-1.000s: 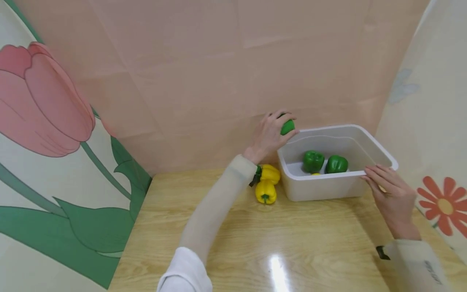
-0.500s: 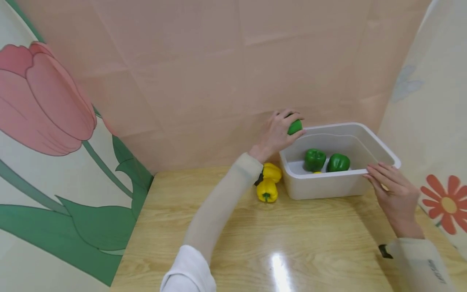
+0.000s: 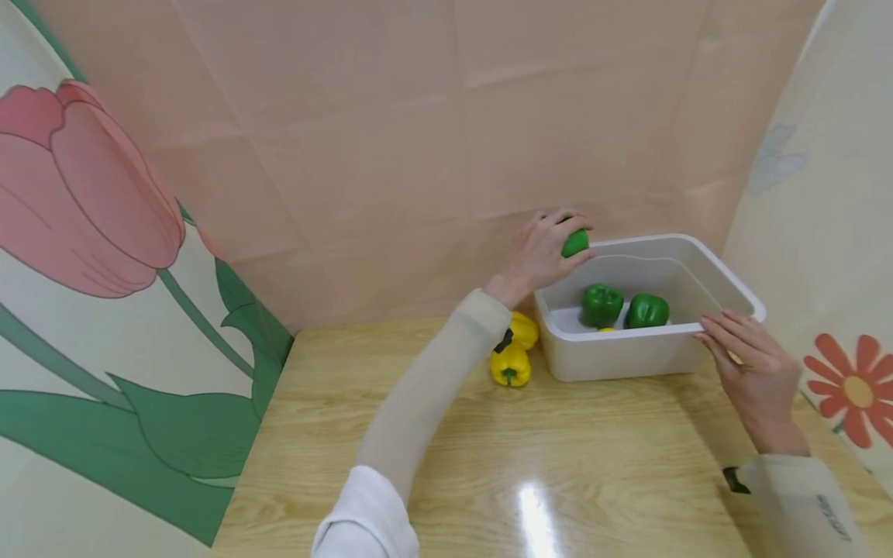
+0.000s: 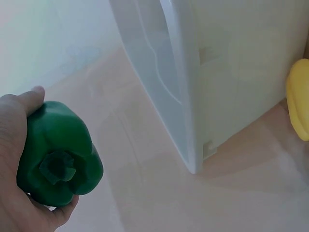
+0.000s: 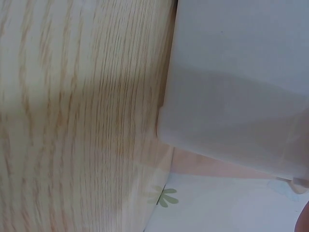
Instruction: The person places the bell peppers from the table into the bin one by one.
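Gripping a pepper (image 4: 60,137), the left hand (image 3: 539,254) is near the far left part of the bin (image 3: 621,359); from the head view we get only a green sliver between fingers and thumb, while the left wrist view gives us the stem (image 4: 58,166) and a gap between pepper and bin; the right hand (image 3: 759,373), well apart from the left, holds the rim (image 3: 628,335) towards the near right corner, though the right wrist view shows us only a bit of skin at its edge, plus the bin's outer wall and a green print (image 5: 166,197); only the head view lets us see two green peppers (image 3: 647,311) inside the bin with a yellow patch (image 3: 607,329), and both yellow peppers (image 3: 511,366) on the table (image 3: 593,449) beside it; dark lettering (image 3: 832,518) marks the right sleeve (image 3: 802,496), but we cannot read it surely.
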`<state>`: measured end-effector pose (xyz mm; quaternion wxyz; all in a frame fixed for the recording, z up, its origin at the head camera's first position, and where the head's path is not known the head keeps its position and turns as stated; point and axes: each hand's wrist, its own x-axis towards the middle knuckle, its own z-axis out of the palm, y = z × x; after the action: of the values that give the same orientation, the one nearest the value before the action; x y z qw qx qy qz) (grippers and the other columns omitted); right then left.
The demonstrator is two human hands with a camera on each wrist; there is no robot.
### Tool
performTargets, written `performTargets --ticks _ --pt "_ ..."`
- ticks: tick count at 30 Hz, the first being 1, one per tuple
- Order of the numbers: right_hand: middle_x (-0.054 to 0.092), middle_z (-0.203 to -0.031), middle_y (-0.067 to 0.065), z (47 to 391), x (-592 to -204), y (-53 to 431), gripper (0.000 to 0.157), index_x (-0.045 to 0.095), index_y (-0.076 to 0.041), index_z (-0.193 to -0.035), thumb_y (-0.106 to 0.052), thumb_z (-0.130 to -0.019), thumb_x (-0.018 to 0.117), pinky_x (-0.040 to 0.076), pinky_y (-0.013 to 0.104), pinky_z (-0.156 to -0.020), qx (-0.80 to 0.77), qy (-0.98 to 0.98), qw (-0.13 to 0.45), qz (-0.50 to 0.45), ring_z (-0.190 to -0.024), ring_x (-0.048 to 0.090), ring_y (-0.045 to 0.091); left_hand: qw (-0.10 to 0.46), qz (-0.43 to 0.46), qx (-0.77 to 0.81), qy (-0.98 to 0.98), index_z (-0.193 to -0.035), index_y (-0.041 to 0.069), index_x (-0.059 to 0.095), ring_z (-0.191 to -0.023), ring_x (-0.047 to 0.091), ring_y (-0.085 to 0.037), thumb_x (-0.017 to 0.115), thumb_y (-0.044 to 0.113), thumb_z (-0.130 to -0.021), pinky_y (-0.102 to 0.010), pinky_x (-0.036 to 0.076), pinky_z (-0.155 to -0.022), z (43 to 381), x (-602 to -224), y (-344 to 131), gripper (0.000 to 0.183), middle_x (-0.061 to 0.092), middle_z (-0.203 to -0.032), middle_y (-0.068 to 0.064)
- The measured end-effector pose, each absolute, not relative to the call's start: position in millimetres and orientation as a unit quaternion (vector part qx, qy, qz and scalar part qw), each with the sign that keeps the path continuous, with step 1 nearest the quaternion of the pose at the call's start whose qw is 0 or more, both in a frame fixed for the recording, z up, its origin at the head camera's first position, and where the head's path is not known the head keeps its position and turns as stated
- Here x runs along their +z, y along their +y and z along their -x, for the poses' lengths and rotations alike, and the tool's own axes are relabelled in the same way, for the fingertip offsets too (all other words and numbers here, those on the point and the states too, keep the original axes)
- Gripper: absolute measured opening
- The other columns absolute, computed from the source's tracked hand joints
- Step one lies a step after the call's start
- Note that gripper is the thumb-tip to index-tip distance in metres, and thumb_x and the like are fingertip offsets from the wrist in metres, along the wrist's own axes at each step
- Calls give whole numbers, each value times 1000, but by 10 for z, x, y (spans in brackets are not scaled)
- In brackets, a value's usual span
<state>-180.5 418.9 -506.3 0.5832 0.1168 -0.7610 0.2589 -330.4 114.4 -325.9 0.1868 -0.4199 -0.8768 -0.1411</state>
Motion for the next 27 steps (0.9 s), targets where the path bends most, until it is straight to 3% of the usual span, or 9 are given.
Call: performTargets --ticks 10,27 --pt "80 -108 19 1768 -5054 4187 26 85 -3 -103 -27 -93 84 48 38 -117 258 -763 581 -118 -121 74 18 164 420 -138 -882 -145 25 65 -137 56 -15 64 55 -104 -27 36 -120 3310 -3219 1233 51 59 -152 3" --pt "80 -108 19 1737 -5048 4173 25 85 -2 -103 -25 -92 85 49 41 -116 265 -756 586 -125 -119 75 22 158 442 -140 -872 -145 26 65 -132 58 -11 67 51 -104 -23 38 -110 3314 -3154 1363 49 62 -150 5"
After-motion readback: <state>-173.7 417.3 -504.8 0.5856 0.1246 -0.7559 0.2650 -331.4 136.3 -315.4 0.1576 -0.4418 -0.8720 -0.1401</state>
